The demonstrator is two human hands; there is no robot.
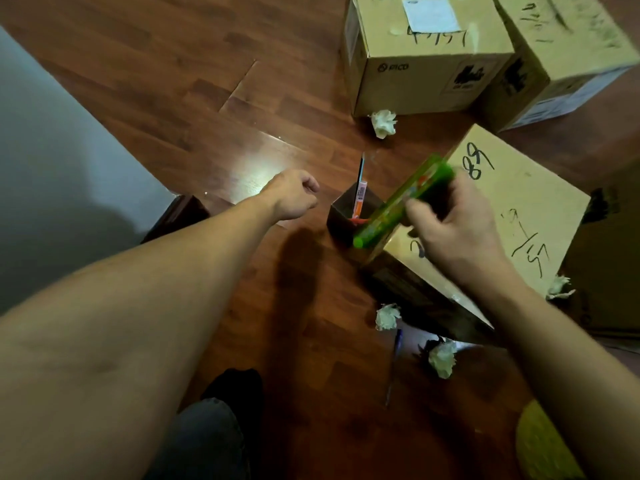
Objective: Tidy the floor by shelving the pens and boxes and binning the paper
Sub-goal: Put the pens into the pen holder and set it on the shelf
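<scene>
My right hand (pixel 457 230) grips a bundle of green pens (pixel 405 202), tilted, its lower end over a dark square pen holder (pixel 341 221) on the wooden floor. An orange and black pen (pixel 360 188) stands in the holder. My left hand (pixel 294 194) hovers just left of the holder, fingers curled and holding nothing. A dark pen (pixel 393 367) lies on the floor nearer to me. Crumpled paper balls lie by the far box (pixel 383 123), near the pen (pixel 388 317), beside it (pixel 443 358) and at the right (pixel 558 287). Cardboard boxes stand at the back (pixel 426 57), back right (pixel 568 53) and under my right hand (pixel 519 209).
A grey wall (pixel 52 174) runs along the left, with a dark furniture corner (pixel 180 213) at its foot. My dark trouser leg and foot (pixel 221 420) show at the bottom. A yellow-green object (pixel 543 445) sits at the bottom right. Another dark box (pixel 606 271) is at the right edge.
</scene>
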